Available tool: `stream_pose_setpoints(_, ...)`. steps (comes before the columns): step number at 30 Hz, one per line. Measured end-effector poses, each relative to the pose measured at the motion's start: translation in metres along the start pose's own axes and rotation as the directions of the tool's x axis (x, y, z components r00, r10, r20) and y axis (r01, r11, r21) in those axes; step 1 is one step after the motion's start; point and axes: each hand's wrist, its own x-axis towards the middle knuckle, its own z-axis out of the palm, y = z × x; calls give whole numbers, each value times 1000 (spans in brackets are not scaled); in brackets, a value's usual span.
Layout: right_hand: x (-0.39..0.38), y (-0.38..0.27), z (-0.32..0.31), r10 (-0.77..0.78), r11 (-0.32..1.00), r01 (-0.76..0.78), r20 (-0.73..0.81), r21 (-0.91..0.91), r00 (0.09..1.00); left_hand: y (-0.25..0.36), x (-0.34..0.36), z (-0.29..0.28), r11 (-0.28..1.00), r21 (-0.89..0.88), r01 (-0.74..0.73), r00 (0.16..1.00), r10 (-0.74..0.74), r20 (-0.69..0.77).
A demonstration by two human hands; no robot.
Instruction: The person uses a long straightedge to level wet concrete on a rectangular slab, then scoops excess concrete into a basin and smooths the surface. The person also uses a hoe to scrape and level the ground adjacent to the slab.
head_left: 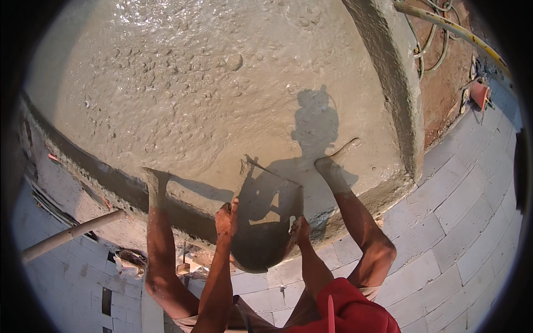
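Observation:
My left hand [226,218] and my right hand [300,230] are closed on opposite sides of a dark, rounded pan [260,244]. It is tilted, and its far edge meets the wet grey concrete [183,111]. Part of the pan is smeared with the mix, and how much lies in it I cannot tell. My bare legs stand either side of it, feet sunk in the concrete and shins coated grey. The shadow of my head and arms falls over the pan and the concrete.
A raised concrete edge [397,83] bounds the wet area at right, and a low wall runs along the near side. Grey blocks [449,205] lie beyond. A pole [72,236] is at left; a yellowish pipe [455,30], hoses and a reddish bucket [479,94] are at far right.

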Motion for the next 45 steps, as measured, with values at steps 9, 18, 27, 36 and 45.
stream_pose_setpoints(9, -12, -221, 171, -434, 871, 440, 78, -217, 897, 108, 102, -38, 903, -396, -168, 982, 121, -143)
stream_pose_setpoints(18, -217, -313, 382, -640, 280, 605, 325, -745, 696, 130, 92, -111, 520, -854, -17, 1000, 2, -18)
stream_pose_setpoints(27, -267, -263, 459, -551, 238, 830, 634, -504, 543, 74, 50, -227, 323, -929, -181, 971, -93, -221)
stream_pose_setpoints(36, -137, -166, 278, -464, 438, 625, 433, -646, 773, -62, -10, -60, 214, -977, 26, 932, -357, -54)
stream_pose_setpoints(45, -31, -99, 113, -283, 497, 251, 118, -831, 952, -182, -37, 110, 150, -810, 566, 710, -588, 388)
